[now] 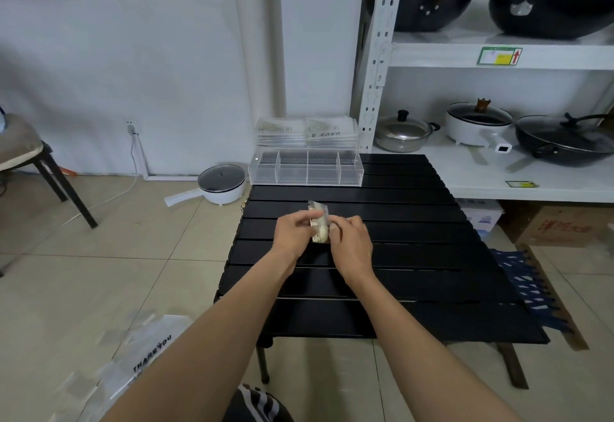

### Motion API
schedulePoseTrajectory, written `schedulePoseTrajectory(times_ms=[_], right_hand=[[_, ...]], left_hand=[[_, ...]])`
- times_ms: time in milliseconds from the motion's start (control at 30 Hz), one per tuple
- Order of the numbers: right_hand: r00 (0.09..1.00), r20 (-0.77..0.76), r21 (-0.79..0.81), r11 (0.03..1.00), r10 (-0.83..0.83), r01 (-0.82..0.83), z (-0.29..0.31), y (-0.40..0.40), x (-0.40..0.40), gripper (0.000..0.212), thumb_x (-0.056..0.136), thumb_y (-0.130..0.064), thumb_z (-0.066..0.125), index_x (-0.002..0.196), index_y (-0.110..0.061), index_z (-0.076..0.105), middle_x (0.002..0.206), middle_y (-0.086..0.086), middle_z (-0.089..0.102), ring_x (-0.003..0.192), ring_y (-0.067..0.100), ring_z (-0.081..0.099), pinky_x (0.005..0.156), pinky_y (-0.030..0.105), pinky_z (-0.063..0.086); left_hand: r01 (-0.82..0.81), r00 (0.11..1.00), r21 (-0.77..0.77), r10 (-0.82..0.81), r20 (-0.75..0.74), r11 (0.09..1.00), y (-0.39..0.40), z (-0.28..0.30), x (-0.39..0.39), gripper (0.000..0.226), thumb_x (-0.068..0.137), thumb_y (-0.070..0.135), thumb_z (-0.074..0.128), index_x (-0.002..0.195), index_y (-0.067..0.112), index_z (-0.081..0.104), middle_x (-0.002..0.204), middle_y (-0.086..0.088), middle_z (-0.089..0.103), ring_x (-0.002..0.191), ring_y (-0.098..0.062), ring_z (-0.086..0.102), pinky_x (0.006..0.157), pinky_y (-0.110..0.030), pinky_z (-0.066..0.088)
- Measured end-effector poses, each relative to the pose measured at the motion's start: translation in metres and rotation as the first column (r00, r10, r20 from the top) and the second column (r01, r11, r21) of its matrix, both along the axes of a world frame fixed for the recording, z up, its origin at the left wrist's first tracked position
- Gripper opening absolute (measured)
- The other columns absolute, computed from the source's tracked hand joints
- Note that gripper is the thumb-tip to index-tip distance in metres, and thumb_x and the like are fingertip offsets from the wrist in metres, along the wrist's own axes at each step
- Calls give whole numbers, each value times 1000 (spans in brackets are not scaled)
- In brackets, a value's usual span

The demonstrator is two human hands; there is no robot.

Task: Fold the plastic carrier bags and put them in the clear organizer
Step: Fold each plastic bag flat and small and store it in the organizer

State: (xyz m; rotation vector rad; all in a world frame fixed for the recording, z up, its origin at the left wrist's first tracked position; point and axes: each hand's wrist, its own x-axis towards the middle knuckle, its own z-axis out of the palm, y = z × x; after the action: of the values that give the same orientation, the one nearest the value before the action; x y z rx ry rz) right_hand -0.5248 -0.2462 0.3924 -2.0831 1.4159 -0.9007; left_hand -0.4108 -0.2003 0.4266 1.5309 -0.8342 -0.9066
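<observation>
A small folded plastic carrier bag [318, 225], pale with a printed pattern, is held just above the middle of the black slatted table [415, 255]. My left hand [294, 234] pinches its left side and my right hand [352, 244] grips its right side. The clear organizer [305, 169], divided into several compartments, stands at the table's far edge; its open lid [305, 131] leans up behind it. More clear carrier bags [139, 355], one printed THANK YOU, lie on the floor at my lower left.
A white shelving unit [498, 169] with woks, pots and pans stands to the right of the table. On the floor left of the organizer sits a white electric pot [221, 184]. A chair [30, 156] is at far left, cardboard boxes [558, 227] under the shelf.
</observation>
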Motion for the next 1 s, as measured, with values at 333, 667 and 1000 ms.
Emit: schedulePoseTrajectory(times_ms=[333,667,1000], right_hand=[[777,629,414,858,-28,-305,34,-13,34,54,93,-13,62,144,-18,43,76,-4,67,83,10,64,88,32,55],[816,557,249,907,153,-339,61,-51,117,27,94,3,55,114,-6,70,111,5,70,103,14,66,93,23,52],[902,345,318,872,258,-371,94,-129,167,38,89,7,60,122,-11,66,117,4,67,84,16,64,87,39,57]], left_hand=[[156,984,-82,-148,94,984,19,27,52,44,85,-12,50,120,10,64,105,-3,65,77,-6,58,68,-11,49],[97,974,22,-99,206,995,-19,53,125,59,80,-15,50,134,10,53,117,-6,63,82,-6,58,65,-7,48],[50,954,51,-63,295,997,-77,76,179,58,81,-11,55,133,16,56,132,-5,55,95,-9,57,69,-3,44]])
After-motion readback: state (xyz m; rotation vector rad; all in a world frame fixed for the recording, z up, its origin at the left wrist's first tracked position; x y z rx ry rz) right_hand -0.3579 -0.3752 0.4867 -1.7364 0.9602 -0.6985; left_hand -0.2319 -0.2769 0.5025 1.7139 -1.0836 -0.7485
